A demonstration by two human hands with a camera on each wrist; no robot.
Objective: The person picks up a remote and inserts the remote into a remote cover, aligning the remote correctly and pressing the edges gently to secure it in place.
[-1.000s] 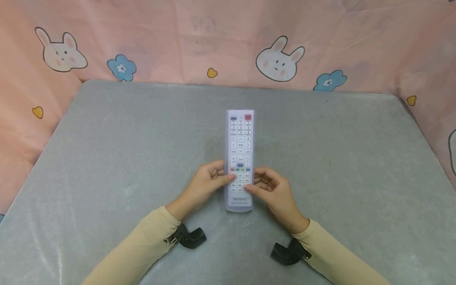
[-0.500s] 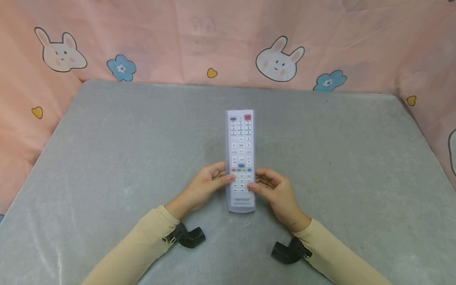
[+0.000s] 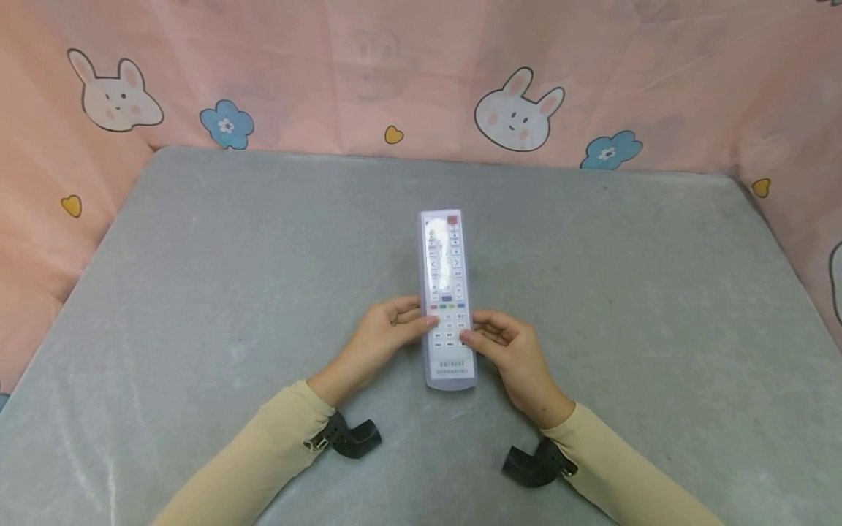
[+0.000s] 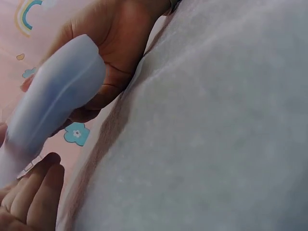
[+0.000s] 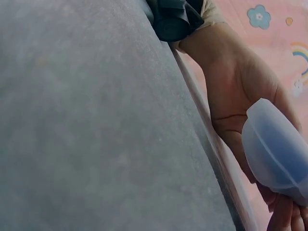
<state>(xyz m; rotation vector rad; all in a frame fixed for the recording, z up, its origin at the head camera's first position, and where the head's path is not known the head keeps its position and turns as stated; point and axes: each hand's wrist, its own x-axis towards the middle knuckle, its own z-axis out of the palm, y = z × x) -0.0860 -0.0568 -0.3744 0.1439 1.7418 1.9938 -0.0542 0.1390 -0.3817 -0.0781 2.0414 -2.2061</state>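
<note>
Your left hand (image 3: 384,334) and right hand (image 3: 509,349) pinch near end of long white remote in clear silicone sleeve (image 3: 446,292), fingers curled round edges; far end tilts off grey felt bench (image 3: 197,292), glare on buttons.

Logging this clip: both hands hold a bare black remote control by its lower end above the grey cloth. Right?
Not quite. The remote control is white, in a translucent cover, as the head view shows. The left hand and right hand do grip its lower end above the grey cloth.
</note>
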